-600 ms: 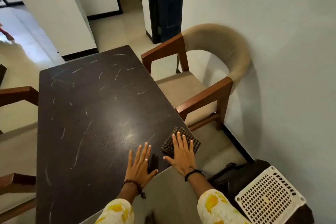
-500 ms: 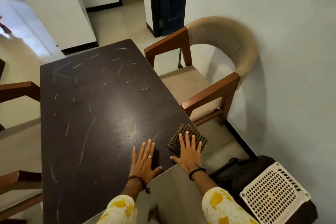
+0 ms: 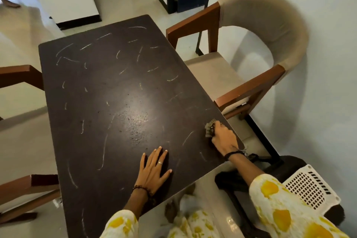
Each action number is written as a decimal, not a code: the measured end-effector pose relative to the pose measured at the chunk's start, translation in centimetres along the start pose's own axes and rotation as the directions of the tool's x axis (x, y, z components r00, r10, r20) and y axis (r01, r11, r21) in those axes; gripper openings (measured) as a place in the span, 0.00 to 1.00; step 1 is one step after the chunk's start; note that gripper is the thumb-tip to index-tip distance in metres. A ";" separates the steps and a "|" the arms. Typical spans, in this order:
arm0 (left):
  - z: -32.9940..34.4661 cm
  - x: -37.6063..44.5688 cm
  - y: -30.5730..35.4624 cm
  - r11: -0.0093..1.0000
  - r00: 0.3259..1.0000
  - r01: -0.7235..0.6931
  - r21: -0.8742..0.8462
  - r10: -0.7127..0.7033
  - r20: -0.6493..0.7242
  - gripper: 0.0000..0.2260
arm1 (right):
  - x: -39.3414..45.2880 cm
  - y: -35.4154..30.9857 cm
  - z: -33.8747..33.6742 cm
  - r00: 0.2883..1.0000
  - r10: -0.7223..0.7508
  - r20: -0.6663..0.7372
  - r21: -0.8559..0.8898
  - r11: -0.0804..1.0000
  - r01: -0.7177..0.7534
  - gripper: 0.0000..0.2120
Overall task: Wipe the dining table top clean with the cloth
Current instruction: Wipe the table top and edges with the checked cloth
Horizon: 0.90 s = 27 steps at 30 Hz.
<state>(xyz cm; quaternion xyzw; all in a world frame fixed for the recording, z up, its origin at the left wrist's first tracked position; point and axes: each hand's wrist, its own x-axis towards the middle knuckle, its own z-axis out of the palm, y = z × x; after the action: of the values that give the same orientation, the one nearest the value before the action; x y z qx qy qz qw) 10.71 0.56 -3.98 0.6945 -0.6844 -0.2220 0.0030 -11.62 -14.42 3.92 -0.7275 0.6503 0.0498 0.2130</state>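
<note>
A dark brown dining table top (image 3: 116,92) fills the middle of the view, streaked with pale chalky marks and small specks. My right hand (image 3: 224,138) grips a bunched checked cloth (image 3: 209,128) at the table's near right corner, by the right edge; most of the cloth is hidden under the fingers. My left hand (image 3: 152,170) lies flat on the table near the front edge, fingers spread and straight, holding nothing.
A beige chair with wooden arms (image 3: 249,85) stands against the table's right side by the wall. Wooden chair arms (image 3: 21,75) show at the left. A white perforated crate (image 3: 311,185) on a dark stool sits at lower right. A person's foot (image 3: 9,3) is far left.
My right hand went from lying flat on the cloth to gripping it bunched up. The camera moved closer over the table. My left hand stays flat on the top.
</note>
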 end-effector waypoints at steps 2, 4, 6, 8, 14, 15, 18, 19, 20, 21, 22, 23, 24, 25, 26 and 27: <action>-1.2 0.9 -2.0 0.999 0.998 0.048 0.023 -0.047 -0.037 0.31 | 1.6 -2.5 -1.4 1.000 -0.029 -0.006 0.103 0.994 0.030 0.18; -3.0 2.1 -4.4 0.993 0.991 0.114 0.016 -0.112 -0.075 0.37 | 3.6 -6.1 -2.4 0.999 -0.048 0.013 0.221 0.974 0.044 0.17; -5.2 3.4 -7.0 0.986 0.980 0.165 0.001 -0.163 -0.116 0.43 | 5.7 -10.2 -3.0 0.994 -0.100 0.047 0.328 0.941 0.079 0.18; -7.6 4.5 -10.1 0.970 0.957 0.243 -0.005 -0.241 -0.164 0.45 | 8.2 -14.7 -3.2 0.979 -0.185 0.082 0.382 0.913 0.140 0.17; -14.6 7.4 -20.5 0.864 0.818 0.479 -0.153 -0.503 -0.279 0.40 | 14.9 -27.2 -2.5 0.907 -0.402 0.125 0.422 0.849 0.318 0.15; -15.5 8.0 -22.3 0.844 0.788 0.502 -0.191 -0.537 -0.301 0.36 | 15.9 -29.1 -2.3 0.891 -0.438 0.122 0.413 0.838 0.356 0.15; -16.9 10.3 -28.1 0.806 0.730 0.536 -0.251 -0.592 -0.342 0.31 | 18.5 -33.6 -1.0 0.837 -0.539 0.092 0.386 0.794 0.469 0.16; -17.3 11.4 -30.3 0.804 0.722 0.541 -0.245 -0.594 -0.354 0.29 | 19.6 -34.9 -0.3 0.814 -0.576 0.069 0.371 0.773 0.515 0.16; -17.6 12.8 -32.7 0.804 0.717 0.545 -0.238 -0.594 -0.366 0.27 | 20.7 -36.3 0.4 0.787 -0.616 0.034 0.342 0.747 0.570 0.16; -18.0 14.1 -34.8 0.803 0.709 0.551 -0.228 -0.594 -0.379 0.26 | 21.6 -37.4 1.0 0.758 -0.652 -0.010 0.298 0.722 0.625 0.18; -18.4 15.6 -37.2 0.798 0.695 0.560 -0.223 -0.599 -0.397 0.25 | 22.8 -38.9 1.7 0.729 -0.682 -0.061 0.253 0.696 0.672 0.19; -18.9 17.2 -39.4 0.788 0.676 0.573 -0.227 -0.611 -0.413 0.25 | 23.9 -40.4 2.4 0.699 -0.706 -0.113 0.220 0.668 0.711 0.21; -19.4 18.7 -41.4 0.776 0.655 0.582 -0.244 -0.625 -0.425 0.25 | 25.0 -42.0 3.0 0.667 -0.728 -0.160 0.196 0.639 0.744 0.21; -19.8 20.2 -43.1 0.765 0.638 0.585 -0.269 -0.639 -0.430 0.24 | 26.2 -43.7 3.6 0.637 -0.746 -0.194 0.177 0.612 0.771 0.22; -20.2 21.6 -44.3 0.758 0.628 0.582 -0.295 -0.649 -0.429 0.24 | 27.2 -45.4 4.0 0.612 -0.757 -0.229 0.154 0.592 0.791 0.22; -20.5 22.8 -45.4 0.751 0.621 0.573 -0.327 -0.659 -0.424 0.23 | 28.4 -47.3 4.4 0.591 -0.766 -0.255 0.119 0.581 0.805 0.23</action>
<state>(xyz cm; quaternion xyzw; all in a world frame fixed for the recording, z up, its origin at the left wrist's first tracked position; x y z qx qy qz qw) 59.37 -24.43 -6.47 0.9169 -0.3568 -0.0693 0.1649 39.30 -36.04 1.63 -0.9129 0.2769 -0.1870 0.2343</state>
